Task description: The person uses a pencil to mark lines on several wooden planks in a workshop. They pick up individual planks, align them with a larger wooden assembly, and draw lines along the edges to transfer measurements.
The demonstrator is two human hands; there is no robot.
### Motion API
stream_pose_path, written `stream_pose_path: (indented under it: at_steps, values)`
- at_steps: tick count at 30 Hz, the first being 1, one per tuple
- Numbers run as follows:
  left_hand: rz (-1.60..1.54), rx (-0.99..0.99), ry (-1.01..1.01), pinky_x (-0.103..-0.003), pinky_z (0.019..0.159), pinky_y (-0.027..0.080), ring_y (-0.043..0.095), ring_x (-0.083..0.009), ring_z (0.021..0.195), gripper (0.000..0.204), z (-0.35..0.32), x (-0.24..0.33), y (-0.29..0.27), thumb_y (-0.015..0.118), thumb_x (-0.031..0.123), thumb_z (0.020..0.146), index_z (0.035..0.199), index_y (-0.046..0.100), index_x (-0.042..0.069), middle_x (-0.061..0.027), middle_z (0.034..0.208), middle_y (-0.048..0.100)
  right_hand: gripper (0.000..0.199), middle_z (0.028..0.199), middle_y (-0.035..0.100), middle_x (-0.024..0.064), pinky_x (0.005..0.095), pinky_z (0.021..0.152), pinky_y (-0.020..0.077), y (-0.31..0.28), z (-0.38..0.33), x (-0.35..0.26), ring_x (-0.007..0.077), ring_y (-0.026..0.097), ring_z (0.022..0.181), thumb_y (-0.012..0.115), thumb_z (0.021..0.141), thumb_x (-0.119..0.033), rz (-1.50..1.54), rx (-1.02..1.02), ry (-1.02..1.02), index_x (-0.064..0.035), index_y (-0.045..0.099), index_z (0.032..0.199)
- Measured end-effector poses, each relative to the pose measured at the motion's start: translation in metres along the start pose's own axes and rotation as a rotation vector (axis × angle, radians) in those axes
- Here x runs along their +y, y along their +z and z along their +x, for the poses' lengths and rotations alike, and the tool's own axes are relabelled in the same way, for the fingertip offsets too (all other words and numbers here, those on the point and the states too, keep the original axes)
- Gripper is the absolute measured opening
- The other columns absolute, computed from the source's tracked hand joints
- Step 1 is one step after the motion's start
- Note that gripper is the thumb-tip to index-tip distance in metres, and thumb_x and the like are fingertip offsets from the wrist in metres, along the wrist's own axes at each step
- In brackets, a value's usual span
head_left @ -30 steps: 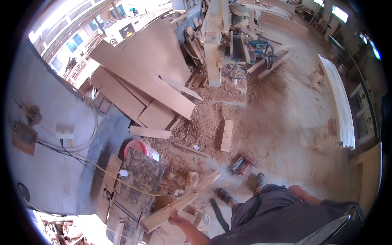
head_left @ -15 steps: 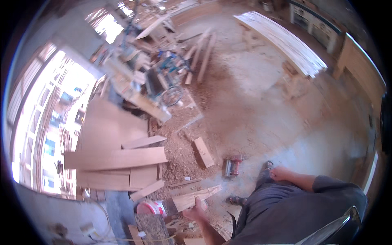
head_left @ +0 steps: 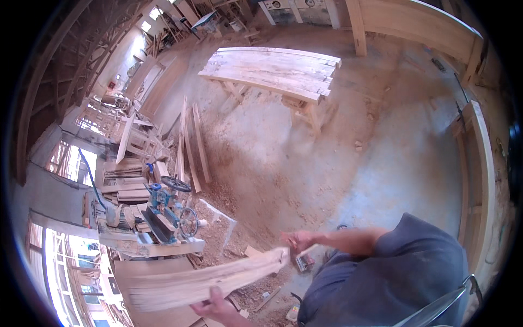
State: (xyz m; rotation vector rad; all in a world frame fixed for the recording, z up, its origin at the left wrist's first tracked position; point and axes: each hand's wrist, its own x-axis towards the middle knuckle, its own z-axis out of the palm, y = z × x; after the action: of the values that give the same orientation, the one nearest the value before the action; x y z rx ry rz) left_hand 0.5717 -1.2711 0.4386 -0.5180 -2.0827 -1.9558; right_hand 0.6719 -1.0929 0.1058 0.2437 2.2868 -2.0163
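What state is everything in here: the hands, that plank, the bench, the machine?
Left hand: gripping the plank from below.
Right hand: open, beside the plank's far end; contact unclear.
Plank: lifted off the floor, blurred.
Trestle bench: standing, boards stacked on top.
Blue machine: upright among sawdust; running or not, cannot tell.
Loose boards: lying flat on the floor.

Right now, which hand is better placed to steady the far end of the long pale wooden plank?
Probably the right hand: it sits open beside the far end of the long pale wooden plank, while the left hand grips the plank from underneath, nearer its middle.
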Motion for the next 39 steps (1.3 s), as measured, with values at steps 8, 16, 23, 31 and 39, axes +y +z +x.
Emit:
stream_pose_path:
  at_steps: [8, 16, 23, 31, 39]
  values:
    - [-0.566, 0.183, -0.240, -0.040, 0.089, 0.047, 0.057, -0.0173, 0.101, 0.046, 0.151, -0.063, 0.089, 0.067, 0.030, 0.085, 0.126, 0.050, 0.018, 0.0001, 0.111, 0.059, 0.064, 0.111, 0.065, 0.0062, 0.0348, 0.087, 0.0564, -0.171, 0.042, -0.104, 0.0219, 0.065, 0.097, 0.081, 0.061, 0.014, 0.396, 0.278, 0.023, -0.0002, 0.059, 0.120]
    - [-0.540, -0.205, -0.434, -0.035, 0.103, 0.042, 0.054, -0.0199, 0.118, 0.054, 0.132, -0.222, 0.255, 0.075, 0.006, 0.082, 0.129, 0.049, 0.000, -0.0118, 0.128, 0.055, 0.052, 0.082, 0.056, 0.0113, 0.0429, 0.072, 0.0434, -0.191, 0.162, -0.145, 0.0351, 0.055, 0.082, 0.087, 0.049, -0.015, -0.459, 0.788, -0.096, -0.0052, 0.052, 0.086]
    - [-0.791, -0.266, -0.982, -0.047, 0.093, 0.054, 0.067, -0.0345, 0.096, 0.033, 0.270, -0.370, 0.346, 0.063, 0.008, 0.086, 0.117, 0.053, 0.000, -0.0187, 0.109, 0.065, 0.063, 0.102, 0.061, 0.0176, 0.0463, 0.084, 0.0473, -0.288, 0.265, -0.122, 0.0397, 0.058, 0.097, 0.083, 0.064, -0.020, -0.538, 0.472, 0.134, -0.0046, 0.053, 0.117]
    - [-0.760, -0.281, -1.137, -0.051, 0.094, 0.053, 0.061, -0.0366, 0.104, 0.049, 0.428, -0.445, 0.501, 0.061, 0.027, 0.093, 0.129, 0.041, 0.001, -0.0222, 0.116, 0.058, 0.047, 0.084, 0.068, 0.0155, 0.0467, 0.073, 0.0522, -0.392, 0.353, -0.069, 0.0394, 0.067, 0.082, 0.076, 0.069, -0.021, -0.248, 0.598, 0.357, -0.0084, 0.058, 0.110]
    - [-0.588, -0.230, -1.092, -0.040, 0.088, 0.051, 0.064, -0.0241, 0.094, 0.025, 0.605, -0.518, 0.637, 0.062, 0.020, 0.092, 0.112, 0.062, 0.004, -0.0107, 0.102, 0.067, 0.050, 0.086, 0.066, 0.0175, 0.0408, 0.074, 0.0487, -0.613, 0.562, -0.079, 0.0314, 0.064, 0.084, 0.076, 0.066, -0.028, -0.153, 0.283, 0.453, -0.0035, 0.060, 0.106]
